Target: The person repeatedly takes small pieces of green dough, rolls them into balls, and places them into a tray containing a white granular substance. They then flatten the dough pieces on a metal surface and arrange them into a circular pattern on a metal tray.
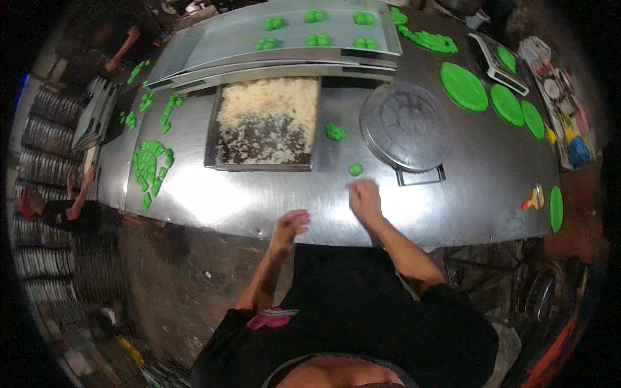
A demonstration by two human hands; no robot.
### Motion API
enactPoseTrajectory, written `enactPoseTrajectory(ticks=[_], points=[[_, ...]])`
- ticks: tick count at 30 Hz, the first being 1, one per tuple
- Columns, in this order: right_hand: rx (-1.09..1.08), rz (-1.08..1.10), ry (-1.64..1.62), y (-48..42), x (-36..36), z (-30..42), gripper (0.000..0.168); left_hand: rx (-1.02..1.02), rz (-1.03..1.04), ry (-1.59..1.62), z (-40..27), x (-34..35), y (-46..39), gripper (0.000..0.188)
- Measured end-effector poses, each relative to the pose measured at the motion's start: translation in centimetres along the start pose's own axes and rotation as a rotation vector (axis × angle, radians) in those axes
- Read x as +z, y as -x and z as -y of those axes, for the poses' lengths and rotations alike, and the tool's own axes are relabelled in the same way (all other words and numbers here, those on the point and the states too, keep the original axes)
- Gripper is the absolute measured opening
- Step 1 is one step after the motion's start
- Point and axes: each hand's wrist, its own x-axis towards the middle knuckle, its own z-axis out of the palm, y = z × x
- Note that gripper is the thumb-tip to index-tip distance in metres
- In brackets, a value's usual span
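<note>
My left hand (291,225) hovers by the steel table's near edge, fingers loosely bent and slightly blurred, with nothing visible in it. My right hand (365,198) is curled low at the tabletop; whether dough is under or inside it is hidden. Just beyond its knuckles lies a small green dough ball (355,169). A rough green dough lump (335,132) rests farther back. To the left is a metal tray (260,169) holding pale crumbs (269,99). On the right stands a round metal lid or press plate (406,123) with a handle frame (421,184) toward me.
Stacked sheet pans (208,53) carry green dough clusters (318,40) at the back. Cut dough pieces (151,167) lie left. Flat dough discs (463,87), a scale (499,65) and a yellowish tool (535,198) lie right. Other people (73,211) are at the left.
</note>
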Motion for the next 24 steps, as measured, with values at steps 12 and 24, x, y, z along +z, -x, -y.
enactPoseTrajectory(ticks=[12, 24], points=[[-0.023, 0.115, -0.053, 3.9, -0.4, 1.4, 0.014, -0.021, 0.041, -0.128, -3.5, 1.8, -0.3, 0.040], [0.284, 0.128, 0.124, -3.1, -2.4, 0.0, 0.050, -0.124, -0.008, -0.185, -5.2, -2.2, -3.3, 0.042]])
